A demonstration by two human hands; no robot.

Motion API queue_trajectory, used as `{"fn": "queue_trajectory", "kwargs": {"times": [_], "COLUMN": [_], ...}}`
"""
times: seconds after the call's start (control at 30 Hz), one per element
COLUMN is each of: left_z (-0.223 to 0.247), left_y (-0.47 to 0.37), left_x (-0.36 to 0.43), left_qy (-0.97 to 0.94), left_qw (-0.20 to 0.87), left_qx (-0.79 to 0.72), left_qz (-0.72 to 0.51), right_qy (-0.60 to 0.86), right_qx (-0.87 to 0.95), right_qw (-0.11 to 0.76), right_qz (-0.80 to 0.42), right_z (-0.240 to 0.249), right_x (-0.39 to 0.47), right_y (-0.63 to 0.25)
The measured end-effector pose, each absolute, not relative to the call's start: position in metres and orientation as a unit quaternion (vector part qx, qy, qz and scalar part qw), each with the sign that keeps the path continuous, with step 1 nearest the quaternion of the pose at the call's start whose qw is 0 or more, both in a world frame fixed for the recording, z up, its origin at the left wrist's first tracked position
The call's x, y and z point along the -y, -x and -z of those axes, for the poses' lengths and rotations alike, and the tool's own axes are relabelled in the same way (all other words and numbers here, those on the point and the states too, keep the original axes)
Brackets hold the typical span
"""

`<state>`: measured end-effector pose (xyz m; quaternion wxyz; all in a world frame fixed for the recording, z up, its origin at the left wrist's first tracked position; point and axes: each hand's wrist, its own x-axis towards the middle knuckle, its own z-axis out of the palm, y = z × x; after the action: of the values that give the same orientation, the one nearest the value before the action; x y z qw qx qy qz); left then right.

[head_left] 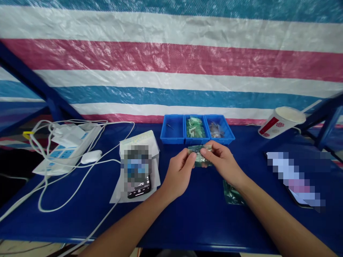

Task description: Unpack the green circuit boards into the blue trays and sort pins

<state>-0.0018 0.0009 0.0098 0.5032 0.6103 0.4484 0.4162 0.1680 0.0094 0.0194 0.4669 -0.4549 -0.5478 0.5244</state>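
Between both hands, just in front of the blue bins, is a small clear-green plastic packet (199,160) with something pale and printed inside. My left hand (179,173) pinches its left side between thumb and fingers. At the packet's right side, my right hand (222,159) grips it with the thumb on top. What exactly the packet contains is too small to make out. Partly hidden under my right forearm, another dark green plastic packet (232,195) lies on the blue table (198,217).
Three joined blue bins hold a thin tool (169,126), green packets (195,127) and small clear packets (215,130). Left are a phone (139,189) on papers, an earbud case (91,156) and a cabled power strip (60,153). Right are a paper cup (278,123) and another phone (297,182).
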Motion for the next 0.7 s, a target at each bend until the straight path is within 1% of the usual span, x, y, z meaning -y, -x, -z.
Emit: {"fn": "queue_trajectory", "kwargs": {"times": [0.23, 0.5, 0.7], "left_z": [-0.015, -0.015, -0.016], "left_y": [0.001, 0.0, 0.001], "left_x": [0.002, 0.003, 0.003], "left_qy": [-0.611, -0.605, -0.6], "left_qw": [0.502, 0.508, 0.529], "left_qx": [-0.437, -0.427, -0.41], "left_qz": [-0.428, -0.441, -0.438], "right_qy": [0.465, 0.464, 0.442], "right_qx": [0.6, 0.602, 0.617], "right_qw": [0.428, 0.437, 0.425], "right_qz": [-0.491, -0.482, -0.494], "right_z": [-0.021, -0.015, -0.017], "right_x": [-0.001, 0.005, 0.008], "right_y": [-0.165, -0.16, -0.157]}}
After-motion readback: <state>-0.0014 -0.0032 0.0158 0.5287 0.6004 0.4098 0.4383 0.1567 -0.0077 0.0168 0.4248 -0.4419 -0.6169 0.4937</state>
